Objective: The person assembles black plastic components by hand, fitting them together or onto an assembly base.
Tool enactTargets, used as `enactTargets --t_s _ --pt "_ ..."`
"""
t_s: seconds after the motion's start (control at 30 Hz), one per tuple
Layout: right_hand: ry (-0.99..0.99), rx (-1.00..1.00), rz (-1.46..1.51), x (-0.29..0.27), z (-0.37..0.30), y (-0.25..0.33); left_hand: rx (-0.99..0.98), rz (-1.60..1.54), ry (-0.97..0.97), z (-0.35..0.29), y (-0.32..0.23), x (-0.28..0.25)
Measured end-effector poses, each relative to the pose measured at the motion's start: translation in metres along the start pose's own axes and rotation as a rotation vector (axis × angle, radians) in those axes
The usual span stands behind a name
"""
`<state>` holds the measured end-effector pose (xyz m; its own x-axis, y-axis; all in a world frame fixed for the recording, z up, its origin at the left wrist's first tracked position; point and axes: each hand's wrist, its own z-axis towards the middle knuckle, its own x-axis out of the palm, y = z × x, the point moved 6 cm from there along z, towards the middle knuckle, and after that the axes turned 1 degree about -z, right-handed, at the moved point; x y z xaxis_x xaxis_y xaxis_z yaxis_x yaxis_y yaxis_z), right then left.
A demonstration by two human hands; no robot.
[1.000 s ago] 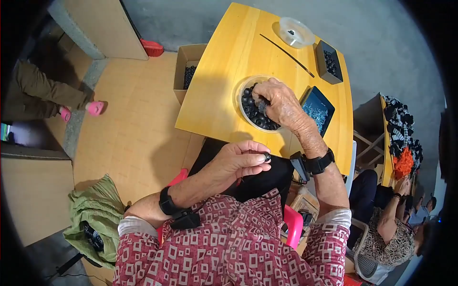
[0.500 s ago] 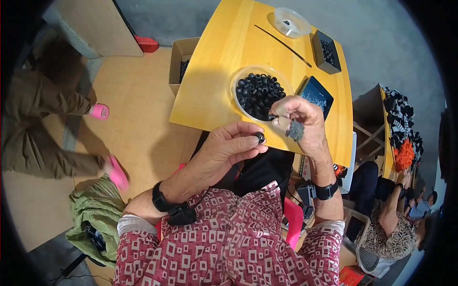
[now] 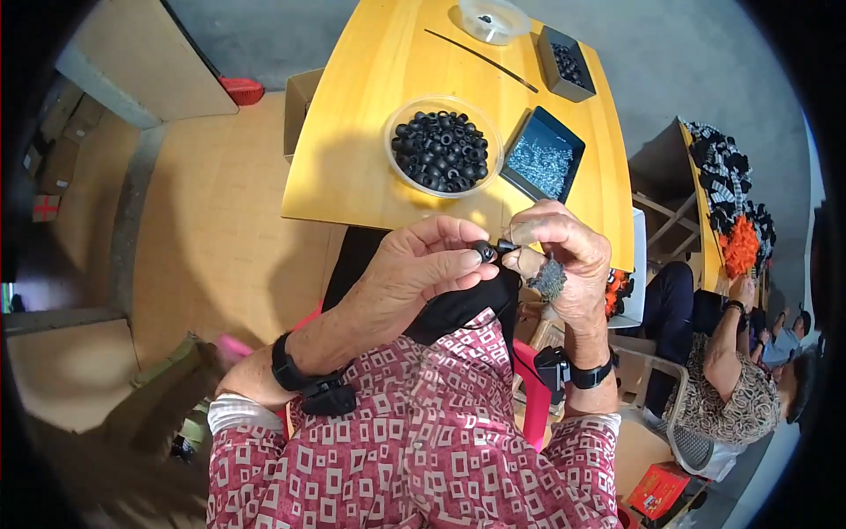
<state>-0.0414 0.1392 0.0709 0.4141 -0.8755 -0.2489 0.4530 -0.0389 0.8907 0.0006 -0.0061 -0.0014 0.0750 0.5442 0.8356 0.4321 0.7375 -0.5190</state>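
My left hand [image 3: 423, 264] pinches a small round black part with a hole [image 3: 484, 252] between thumb and fingertips. Close against it, the thumb and index finger of my right hand [image 3: 577, 256] grip a small black cone-shaped piece [image 3: 507, 246]. The two pieces nearly meet; whether they touch I cannot tell. A grey fuzzy wad [image 3: 549, 279] sits at my right thumb. Beyond my hands, on the yellow table [image 3: 352, 106], stand a clear round tub [image 3: 495, 141] full of black ring-like parts and a dark blue tray [image 3: 534, 122] of small clear or silvery pieces.
Farther back are a thin black rod [image 3: 480, 60], a clear bowl [image 3: 493, 33] and a dark box [image 3: 571, 91] of black parts. A cardboard box [image 3: 300, 97] adjoins the table's left side. At right, another person [image 3: 723, 397] handles something orange [image 3: 738, 247].
My right hand has come away from the tub with a black piece, down to my left hand. The view has shifted, and the person walking at left has moved nearer.
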Motion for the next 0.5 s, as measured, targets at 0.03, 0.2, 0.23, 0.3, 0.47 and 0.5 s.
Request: enactTargets --t_s 0.03,0.2,0.23,0.3,0.47,0.5 --pt "0.001 -0.007 -0.019 -0.001 -0.003 0.002 -0.001 0.017 0.001 0.0 0.001 0.001" --pt "-0.019 -0.037 -0.129 -0.008 -0.009 0.013 -0.039 0.025 -0.003 0.001 0.006 0.009" --pt "-0.021 -0.036 -0.131 -0.009 -0.011 0.013 -0.052 0.031 -0.007 0.001 0.007 0.01" --pt "-0.032 -0.015 -0.127 -0.011 -0.013 0.013 -0.054 0.016 0.001 0.002 0.01 0.012" --pt "0.01 -0.039 -0.223 -0.009 -0.013 0.015 -0.052 0.012 0.029 0.003 0.013 0.013" --pt "0.012 -0.04 -0.235 -0.009 -0.013 0.016 -0.061 0.031 0.015 0.003 0.013 0.012"
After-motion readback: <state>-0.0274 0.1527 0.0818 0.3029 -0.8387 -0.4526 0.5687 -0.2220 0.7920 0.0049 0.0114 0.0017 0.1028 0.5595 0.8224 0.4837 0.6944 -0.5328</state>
